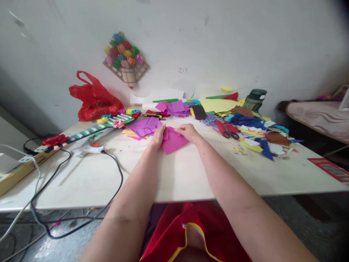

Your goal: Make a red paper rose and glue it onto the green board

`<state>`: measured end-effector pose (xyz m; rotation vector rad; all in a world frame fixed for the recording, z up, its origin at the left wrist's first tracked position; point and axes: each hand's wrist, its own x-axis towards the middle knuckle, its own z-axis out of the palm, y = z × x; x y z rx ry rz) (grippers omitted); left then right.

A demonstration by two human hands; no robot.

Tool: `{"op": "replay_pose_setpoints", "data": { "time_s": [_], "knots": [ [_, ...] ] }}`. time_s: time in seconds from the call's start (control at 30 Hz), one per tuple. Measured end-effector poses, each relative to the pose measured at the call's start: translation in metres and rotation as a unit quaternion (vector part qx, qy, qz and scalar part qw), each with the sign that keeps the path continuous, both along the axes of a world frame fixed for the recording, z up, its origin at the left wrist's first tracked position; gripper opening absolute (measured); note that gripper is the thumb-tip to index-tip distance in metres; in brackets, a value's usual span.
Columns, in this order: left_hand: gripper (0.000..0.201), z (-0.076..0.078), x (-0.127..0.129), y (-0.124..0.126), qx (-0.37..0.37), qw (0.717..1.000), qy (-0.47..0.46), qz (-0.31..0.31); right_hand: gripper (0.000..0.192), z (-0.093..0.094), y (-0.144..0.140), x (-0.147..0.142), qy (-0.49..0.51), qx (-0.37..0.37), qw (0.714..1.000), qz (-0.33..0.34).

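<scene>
A magenta paper sheet (172, 142) lies on the white table (185, 174) in front of me. My left hand (158, 136) pinches its left edge, and my right hand (187, 131) holds its upper right edge. Both arms reach straight forward. Just behind the left hand sits a stack of purple paper squares (144, 126) on yellow sheets.
A white glue gun (88, 149) with a black cord (117, 182) lies to the left, beside a long strip with paper flowers (89, 130). Red-handled scissors (227, 130), a dark phone (199, 111), a green bottle (255, 99) and coloured paper scraps (259, 134) crowd the right. A red plastic bag (94, 99) sits far left.
</scene>
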<state>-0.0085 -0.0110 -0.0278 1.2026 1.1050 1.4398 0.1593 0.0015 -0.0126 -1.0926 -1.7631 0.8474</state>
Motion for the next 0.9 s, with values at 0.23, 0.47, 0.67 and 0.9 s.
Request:
{"op": "replay_pose_setpoints", "data": {
  "time_s": [0.23, 0.47, 0.67, 0.9],
  "knots": [
    [0.035, 0.004, -0.001, -0.007, 0.013, 0.997, 0.033, -0.063, 0.041, 0.006, -0.007, 0.002, 0.065, -0.040, 0.997, 0.009],
    [0.041, 0.006, 0.003, -0.013, 0.027, 0.995, 0.055, -0.074, 0.039, 0.004, -0.005, 0.003, 0.094, -0.074, 0.993, 0.010],
    [0.042, 0.011, 0.004, -0.015, 0.039, 0.993, 0.101, -0.047, 0.039, 0.005, -0.006, 0.003, 0.112, -0.090, 0.990, -0.004],
    [0.039, 0.013, 0.005, -0.018, 0.049, 0.994, 0.091, -0.035, 0.039, 0.006, -0.007, 0.004, 0.117, -0.100, 0.988, -0.002]
  ]
}}
